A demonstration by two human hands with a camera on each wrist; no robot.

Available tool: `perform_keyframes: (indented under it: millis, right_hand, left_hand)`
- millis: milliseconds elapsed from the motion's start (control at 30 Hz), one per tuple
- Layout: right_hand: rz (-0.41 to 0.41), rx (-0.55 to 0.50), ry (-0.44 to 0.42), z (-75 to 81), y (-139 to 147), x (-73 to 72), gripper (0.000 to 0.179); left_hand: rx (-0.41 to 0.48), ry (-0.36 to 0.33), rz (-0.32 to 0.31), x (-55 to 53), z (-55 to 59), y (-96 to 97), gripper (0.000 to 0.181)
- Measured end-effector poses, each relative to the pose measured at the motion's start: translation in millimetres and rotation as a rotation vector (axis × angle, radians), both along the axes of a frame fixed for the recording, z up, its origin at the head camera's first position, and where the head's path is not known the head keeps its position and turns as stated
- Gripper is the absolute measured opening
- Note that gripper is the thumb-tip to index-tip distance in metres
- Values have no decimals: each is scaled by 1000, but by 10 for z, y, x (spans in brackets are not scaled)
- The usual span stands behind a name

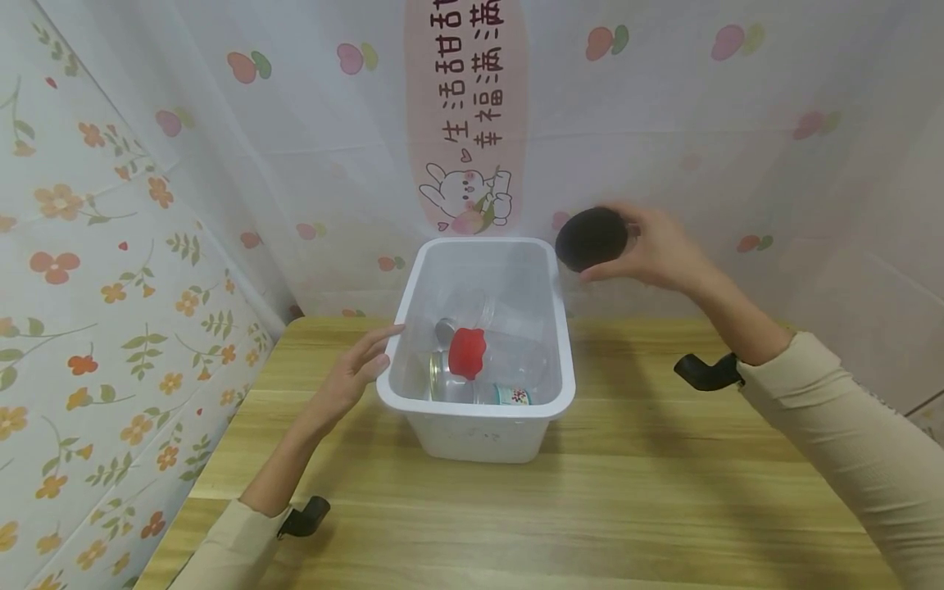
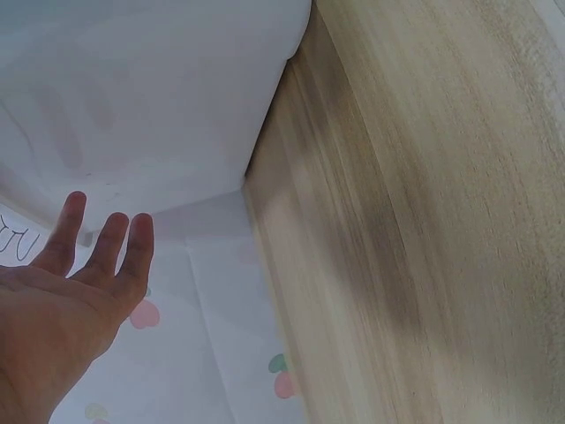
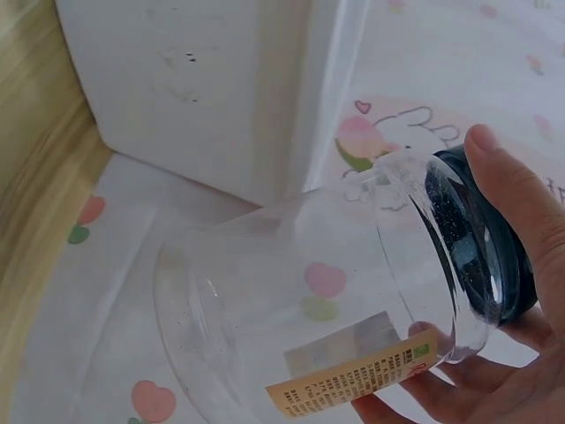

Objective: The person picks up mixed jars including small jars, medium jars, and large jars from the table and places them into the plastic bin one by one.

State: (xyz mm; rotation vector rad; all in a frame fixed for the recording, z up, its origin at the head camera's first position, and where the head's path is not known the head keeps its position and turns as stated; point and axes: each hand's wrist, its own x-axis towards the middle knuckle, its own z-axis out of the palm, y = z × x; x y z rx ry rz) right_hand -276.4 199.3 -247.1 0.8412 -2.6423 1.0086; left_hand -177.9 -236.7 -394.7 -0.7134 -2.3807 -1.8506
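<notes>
My right hand (image 1: 660,250) grips a clear jar (image 3: 291,274) by its black lid (image 1: 592,238), above and to the right of the white tub (image 1: 472,434). In the right wrist view the jar is see-through and carries a printed yellow label (image 3: 353,375); thumb and fingers wrap around the lid end. At the tub's left side is my left hand (image 1: 352,377), fingers extended, fingertips right at the rim. The left wrist view shows those fingers (image 2: 110,243) stretched out beside the tub's outer wall, nothing held.
Inside the tub lie several clear containers, one with a red lid (image 1: 467,353), one with a gold rim (image 1: 435,377) and one with a teal label (image 1: 512,396). The tub stands on a wooden table (image 1: 627,492). Patterned curtains (image 1: 664,106) hang behind and at left.
</notes>
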Motion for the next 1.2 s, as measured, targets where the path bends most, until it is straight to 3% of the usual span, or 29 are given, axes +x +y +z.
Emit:
perform_keyframes:
  millis: [200, 1200]
  right_hand:
    - [18, -4, 36, 87, -32, 25, 77]
    - [-23, 1, 6, 514, -390, 109, 91]
  left_hand:
    - [7, 3, -11, 13, 9, 9, 45]
    - [-1, -15, -10, -6, -10, 1, 45]
